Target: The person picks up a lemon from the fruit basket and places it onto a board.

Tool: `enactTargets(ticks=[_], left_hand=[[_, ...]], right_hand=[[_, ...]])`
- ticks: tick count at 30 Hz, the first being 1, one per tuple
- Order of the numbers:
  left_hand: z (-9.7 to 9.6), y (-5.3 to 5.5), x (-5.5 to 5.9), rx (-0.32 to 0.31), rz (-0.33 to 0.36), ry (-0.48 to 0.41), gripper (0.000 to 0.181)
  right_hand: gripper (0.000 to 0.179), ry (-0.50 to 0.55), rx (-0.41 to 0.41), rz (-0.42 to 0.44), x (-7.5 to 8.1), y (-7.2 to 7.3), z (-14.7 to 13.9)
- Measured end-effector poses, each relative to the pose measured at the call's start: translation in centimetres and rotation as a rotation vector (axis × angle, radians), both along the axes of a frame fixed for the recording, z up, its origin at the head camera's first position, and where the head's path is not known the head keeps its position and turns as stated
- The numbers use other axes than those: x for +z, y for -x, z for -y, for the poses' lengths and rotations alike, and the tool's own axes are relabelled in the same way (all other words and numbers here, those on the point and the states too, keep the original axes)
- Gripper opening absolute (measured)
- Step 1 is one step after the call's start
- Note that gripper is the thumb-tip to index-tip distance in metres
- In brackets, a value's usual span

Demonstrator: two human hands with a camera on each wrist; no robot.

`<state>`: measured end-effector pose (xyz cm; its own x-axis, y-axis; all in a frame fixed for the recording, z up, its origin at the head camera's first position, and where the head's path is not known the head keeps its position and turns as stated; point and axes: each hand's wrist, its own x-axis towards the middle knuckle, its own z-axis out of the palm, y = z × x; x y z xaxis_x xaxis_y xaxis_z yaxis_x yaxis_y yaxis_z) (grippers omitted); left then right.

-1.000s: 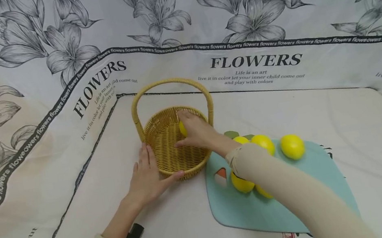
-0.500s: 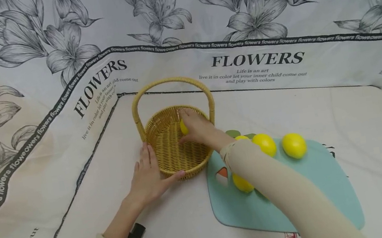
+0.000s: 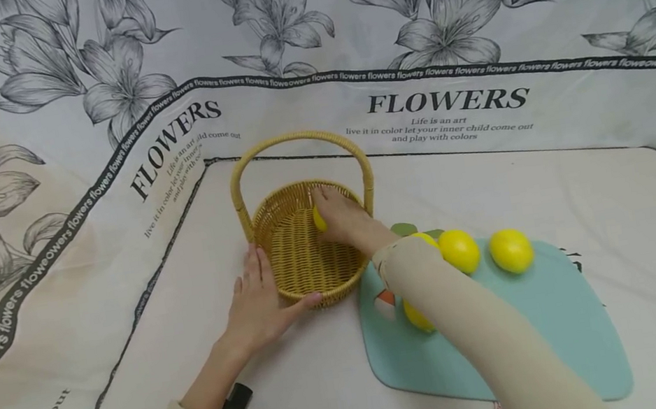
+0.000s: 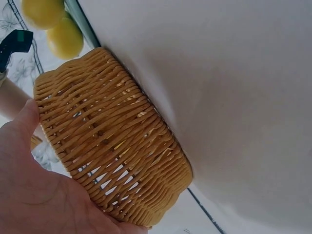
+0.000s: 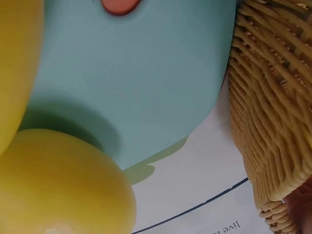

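Observation:
A round wicker basket (image 3: pixel 300 254) with a tall arched handle stands on the white table. My left hand (image 3: pixel 257 307) rests against its near left side, fingers fairly straight along the wall and thumb on the front rim; the left wrist view shows this hand (image 4: pixel 48 195) spread along the weave. Inside the basket, at the right wall, my right hand (image 3: pixel 342 216) holds a lemon (image 3: pixel 320 220), mostly hidden by the hand. In the right wrist view the basket wall (image 5: pixel 273 107) hides most of that hand.
Right of the basket lies a light-blue cutting board (image 3: pixel 556 326) with several lemons, among them one (image 3: pixel 511 251) toward its far right and one (image 3: pixel 459 252) beside the right sleeve. Green leaf shapes (image 3: pixel 404 229) show at its far edge. Flower-printed cloth (image 3: pixel 435 26) hangs behind.
The right hand stays in the basket with the lemon, its fingers and thumb drawn slightly closer together. The left hand keeps its place on the basket. The whole view has shifted slightly.

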<state>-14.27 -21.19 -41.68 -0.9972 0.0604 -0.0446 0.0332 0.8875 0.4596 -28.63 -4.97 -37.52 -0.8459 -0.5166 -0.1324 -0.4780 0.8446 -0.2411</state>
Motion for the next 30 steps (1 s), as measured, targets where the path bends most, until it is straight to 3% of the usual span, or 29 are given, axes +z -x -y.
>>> enactTargets(ticks=[11, 30], left_hand=[[-0.18, -0.14, -0.02, -0.001, -0.001, -0.004, 0.122], [-0.05, -0.14, -0.07, 0.006, -0.013, -0.005, 0.122]], right_hand=[[0.086, -0.06, -0.033, -0.005, -0.65, 0.39, 0.0], [0.075, -0.091, 0.017, -0.016, -0.66, 0.68, 0.25]])
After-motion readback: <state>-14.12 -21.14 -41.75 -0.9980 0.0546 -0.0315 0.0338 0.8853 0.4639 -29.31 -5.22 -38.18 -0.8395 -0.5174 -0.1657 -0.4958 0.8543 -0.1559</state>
